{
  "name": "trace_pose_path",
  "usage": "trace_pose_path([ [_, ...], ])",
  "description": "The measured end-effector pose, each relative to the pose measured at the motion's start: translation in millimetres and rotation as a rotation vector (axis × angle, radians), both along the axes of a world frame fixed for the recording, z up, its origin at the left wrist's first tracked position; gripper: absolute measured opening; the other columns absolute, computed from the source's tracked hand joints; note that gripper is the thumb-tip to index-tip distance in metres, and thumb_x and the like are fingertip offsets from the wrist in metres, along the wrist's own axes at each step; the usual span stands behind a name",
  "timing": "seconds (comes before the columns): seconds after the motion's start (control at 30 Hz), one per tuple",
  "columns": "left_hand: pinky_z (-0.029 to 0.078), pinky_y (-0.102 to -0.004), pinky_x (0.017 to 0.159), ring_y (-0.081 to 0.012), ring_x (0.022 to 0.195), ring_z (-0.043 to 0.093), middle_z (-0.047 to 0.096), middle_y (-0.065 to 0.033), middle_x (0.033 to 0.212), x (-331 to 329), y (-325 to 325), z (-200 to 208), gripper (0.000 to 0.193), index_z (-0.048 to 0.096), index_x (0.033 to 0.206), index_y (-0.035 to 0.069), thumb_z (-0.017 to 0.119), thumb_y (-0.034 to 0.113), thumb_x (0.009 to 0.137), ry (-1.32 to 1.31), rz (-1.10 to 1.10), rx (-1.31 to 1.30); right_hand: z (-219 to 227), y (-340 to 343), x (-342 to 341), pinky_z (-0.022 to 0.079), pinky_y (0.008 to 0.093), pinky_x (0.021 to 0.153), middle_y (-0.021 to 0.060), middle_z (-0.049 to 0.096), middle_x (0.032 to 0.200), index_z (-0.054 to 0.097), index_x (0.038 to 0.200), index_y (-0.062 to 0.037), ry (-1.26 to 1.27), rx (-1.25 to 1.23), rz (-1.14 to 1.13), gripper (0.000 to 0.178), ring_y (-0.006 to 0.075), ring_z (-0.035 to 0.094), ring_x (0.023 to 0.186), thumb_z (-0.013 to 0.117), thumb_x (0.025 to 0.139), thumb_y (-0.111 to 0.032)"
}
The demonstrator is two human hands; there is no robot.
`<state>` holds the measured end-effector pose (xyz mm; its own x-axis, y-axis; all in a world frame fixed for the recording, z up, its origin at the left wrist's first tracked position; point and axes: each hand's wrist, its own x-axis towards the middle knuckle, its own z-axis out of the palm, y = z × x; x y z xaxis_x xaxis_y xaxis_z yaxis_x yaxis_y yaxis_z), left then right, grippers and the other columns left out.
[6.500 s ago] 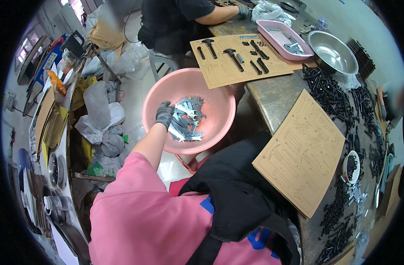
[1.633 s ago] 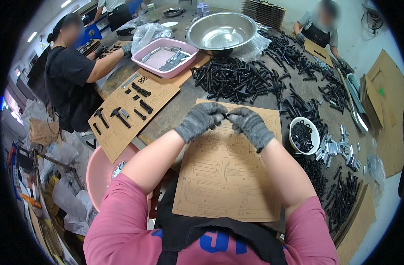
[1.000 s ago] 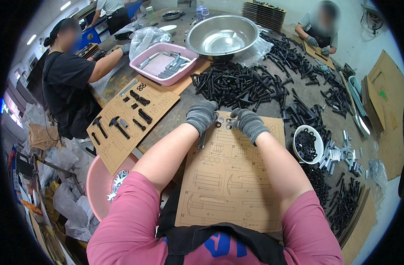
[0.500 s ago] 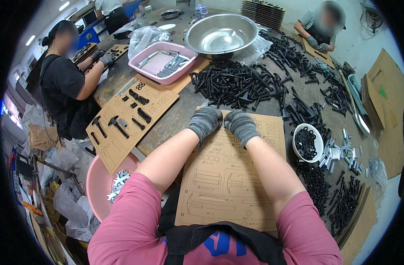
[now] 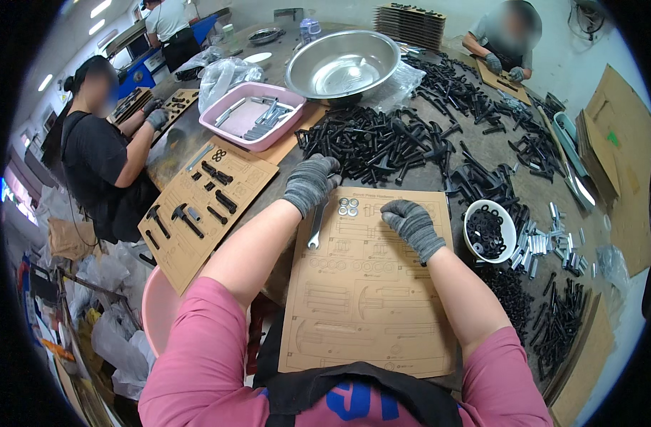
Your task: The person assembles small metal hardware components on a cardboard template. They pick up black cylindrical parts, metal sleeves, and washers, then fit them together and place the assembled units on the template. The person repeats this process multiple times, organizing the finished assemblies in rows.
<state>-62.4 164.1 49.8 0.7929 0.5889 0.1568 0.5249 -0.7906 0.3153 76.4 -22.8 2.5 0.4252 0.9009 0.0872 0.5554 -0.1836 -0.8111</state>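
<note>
A brown board (image 5: pixel 332 341) printed with outline drawings of hardware lies in front of me. On its upper left rests a silver open-ended wrench (image 5: pixel 316 226), beside several silver washers (image 5: pixel 348 207) grouped together. My left hand (image 5: pixel 312 183), in a grey knit glove, is at the board's far left corner, partly above the wrench. Its fingers are curled near the edge of a heap of black bolts (image 5: pixel 382 142); what they hold, if anything, is hidden. Over the board's upper right is my gloved right hand (image 5: pixel 414 224), fingers bent and pressed together, their contents not visible.
To the left lies a filled board (image 5: pixel 258 174) with black hammers and bolts. Behind it stand a pink tray (image 5: pixel 233 135) of metal tubes and a steel basin (image 5: pixel 304 82). A white bowl (image 5: pixel 510 245) of black rings sits right. Gloved co-workers (image 5: pixel 97 142) (image 5: pixel 507 43) work nearby.
My hands, close together at the board's far edge before, have separated: the left moved left and up, the right moved right and nearer. The wrench and washers now show on the board.
</note>
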Motion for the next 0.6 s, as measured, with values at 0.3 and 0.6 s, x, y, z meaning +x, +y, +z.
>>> trace_pose_path([
  [0.3, 0.041, -0.0372, 0.086, -0.0284, 0.100, 0.050, 0.051, -0.0127, 0.108, 65.3, -4.5, 5.4, 0.052, 0.046, 0.118, 0.012, 0.063, 0.029, 0.072, 0.096, -0.093, 0.256, -13.3, -8.5, -3.5, 0.044, 0.0339, 0.078, 0.0117, 0.061, 0.090, 0.063, 0.091, -0.0078, -0.086, 0.144, -0.006, 0.019, 0.0269, 0.057, 0.085, 0.057, 0.078, -0.021],
  [0.6, 0.043, -0.0420, 0.079, -0.0307, 0.100, 0.054, 0.047, -0.0157, 0.117, 121.2, -12.2, 6.7, 0.041, 0.049, 0.115, 0.015, 0.053, 0.014, 0.074, 0.457, -0.060, 0.367, -16.7, -9.1, -4.1, 0.044, 0.0356, 0.079, 0.0108, 0.060, 0.090, 0.062, 0.091, -0.0105, -0.139, 0.165, 0.001, 0.019, 0.0273, 0.056, 0.087, 0.054, 0.079, -0.023],
])
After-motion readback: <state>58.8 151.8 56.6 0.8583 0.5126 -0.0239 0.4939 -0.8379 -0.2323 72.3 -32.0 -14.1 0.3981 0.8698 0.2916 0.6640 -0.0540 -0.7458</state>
